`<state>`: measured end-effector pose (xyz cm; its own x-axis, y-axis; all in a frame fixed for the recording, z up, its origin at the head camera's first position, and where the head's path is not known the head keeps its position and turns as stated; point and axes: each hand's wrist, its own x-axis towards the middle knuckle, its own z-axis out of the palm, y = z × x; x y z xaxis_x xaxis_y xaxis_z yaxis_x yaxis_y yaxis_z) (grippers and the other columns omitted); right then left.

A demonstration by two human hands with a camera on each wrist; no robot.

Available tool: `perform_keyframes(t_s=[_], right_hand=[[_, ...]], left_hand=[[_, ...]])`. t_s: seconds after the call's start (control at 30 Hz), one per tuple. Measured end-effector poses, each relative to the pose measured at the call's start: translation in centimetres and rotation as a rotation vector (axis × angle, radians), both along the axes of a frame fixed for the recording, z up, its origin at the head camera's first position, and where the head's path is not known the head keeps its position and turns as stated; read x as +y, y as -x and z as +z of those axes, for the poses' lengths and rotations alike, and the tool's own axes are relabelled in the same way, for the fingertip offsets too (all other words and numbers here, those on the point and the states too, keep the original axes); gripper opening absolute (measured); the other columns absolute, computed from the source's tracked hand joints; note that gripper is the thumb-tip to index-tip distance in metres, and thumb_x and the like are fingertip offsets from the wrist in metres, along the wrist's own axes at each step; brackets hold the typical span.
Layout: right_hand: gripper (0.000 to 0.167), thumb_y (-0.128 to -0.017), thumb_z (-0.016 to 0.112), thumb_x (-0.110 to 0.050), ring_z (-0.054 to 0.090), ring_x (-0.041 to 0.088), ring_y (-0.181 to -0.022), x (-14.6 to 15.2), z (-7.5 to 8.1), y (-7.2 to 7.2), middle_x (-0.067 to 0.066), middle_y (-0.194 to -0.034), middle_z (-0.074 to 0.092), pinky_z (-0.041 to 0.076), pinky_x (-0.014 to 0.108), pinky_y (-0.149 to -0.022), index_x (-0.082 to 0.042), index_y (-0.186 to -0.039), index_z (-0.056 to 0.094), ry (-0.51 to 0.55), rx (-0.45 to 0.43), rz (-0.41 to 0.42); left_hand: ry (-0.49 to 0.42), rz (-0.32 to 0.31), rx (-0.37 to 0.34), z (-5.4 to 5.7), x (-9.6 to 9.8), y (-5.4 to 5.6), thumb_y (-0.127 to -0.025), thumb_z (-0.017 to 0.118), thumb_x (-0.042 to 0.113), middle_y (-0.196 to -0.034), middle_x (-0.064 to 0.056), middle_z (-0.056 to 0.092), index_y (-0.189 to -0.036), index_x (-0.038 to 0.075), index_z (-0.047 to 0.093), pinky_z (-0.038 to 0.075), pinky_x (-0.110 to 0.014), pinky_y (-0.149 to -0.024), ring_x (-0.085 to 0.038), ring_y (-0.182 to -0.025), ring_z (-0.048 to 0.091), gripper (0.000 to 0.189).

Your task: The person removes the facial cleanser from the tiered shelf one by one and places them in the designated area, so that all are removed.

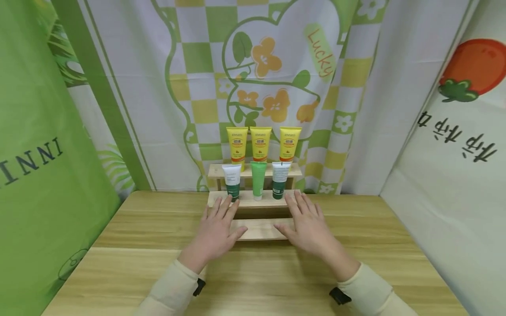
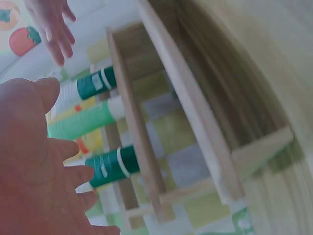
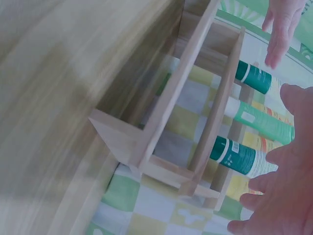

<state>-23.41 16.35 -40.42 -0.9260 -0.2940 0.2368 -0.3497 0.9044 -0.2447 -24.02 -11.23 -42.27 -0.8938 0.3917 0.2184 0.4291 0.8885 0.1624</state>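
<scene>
A tiered wooden display rack [image 1: 258, 229] stands on the table against the curtain. Three yellow tubes [image 1: 259, 145] stand upright in a row on its top tier. On the middle tier are a white-and-dark-green tube [image 1: 232, 179], a light green tube [image 1: 258, 180] and another white-and-dark-green tube [image 1: 280, 180], all on their caps. My left hand [image 1: 216, 230] hovers by the rack's left front with fingers spread, holding nothing. Likewise spread, my right hand [image 1: 310, 228] is at the right front, also holding nothing. In the right wrist view, gaps separate the fingers [image 3: 259, 183] from the tubes.
The wood-grain table [image 1: 146, 263] extends to both sides and in front of the rack. A patterned curtain [image 1: 197, 87] hangs directly behind. Green fabric [image 1: 51, 153] borders the left, and a white printed sheet [image 1: 454, 184] borders the right.
</scene>
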Motion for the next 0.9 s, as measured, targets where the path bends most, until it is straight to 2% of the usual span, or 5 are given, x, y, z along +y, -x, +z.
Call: perform_keyframes(t_s=[0.13,0.3,0.4,0.7,0.9], right_hand=[[0.084,-0.096,0.047,-0.062,0.007,0.040,-0.147,0.7,0.9,0.9,0.017,-0.162,0.008,0.010,0.067,-0.111,-0.015,-0.158,0.014,0.081,0.015,0.047],[0.082,-0.098,0.052,-0.052,0.006,0.042,-0.146,1.8,2.7,2.9,0.015,-0.163,0.004,0.011,0.067,-0.112,-0.012,-0.158,0.012,0.207,0.046,0.113],[0.079,-0.099,0.053,-0.048,0.008,0.042,-0.146,2.4,3.7,4.5,0.015,-0.162,0.007,0.013,0.066,-0.112,-0.011,-0.157,0.013,0.298,0.076,0.127],[0.067,-0.102,0.050,-0.041,0.031,0.041,-0.136,3.5,5.8,8.1,0.021,-0.153,0.030,0.039,0.058,-0.101,-0.004,-0.153,0.025,0.592,0.144,0.131],[0.067,-0.101,0.054,-0.037,0.034,0.038,-0.136,3.4,6.0,10.1,0.019,-0.153,0.032,0.036,0.057,-0.104,-0.007,-0.153,0.025,0.768,0.051,0.092]], left_hand=[[-0.106,-0.022,0.036,0.5,-1.4,0.5,-0.100,0.033,0.063,-0.161,-0.012,0.019,-0.155,0.011,0.027,0.019,-0.063,-0.113,-0.035,-0.147,0.013,0.076],[-0.413,-0.131,0.035,0.4,-3.2,0.8,-0.101,0.051,0.044,-0.155,-0.014,0.034,-0.145,0.002,0.042,0.027,-0.056,-0.112,-0.034,-0.143,0.026,0.061],[-0.529,-0.147,0.046,-0.1,-4.3,0.8,-0.101,0.055,0.036,-0.150,-0.015,0.040,-0.140,0.001,0.047,0.032,-0.054,-0.110,-0.034,-0.139,0.035,0.053],[-0.541,-0.116,0.055,-2.3,-6.0,0.6,-0.100,0.059,0.032,-0.134,-0.013,0.055,-0.131,0.002,0.055,0.043,-0.051,-0.103,-0.032,-0.125,0.051,0.043],[-0.557,-0.070,0.061,-3.6,-6.5,0.3,-0.096,0.065,0.024,-0.131,-0.010,0.057,-0.129,0.004,0.057,0.043,-0.052,-0.102,-0.031,-0.123,0.051,0.040]])
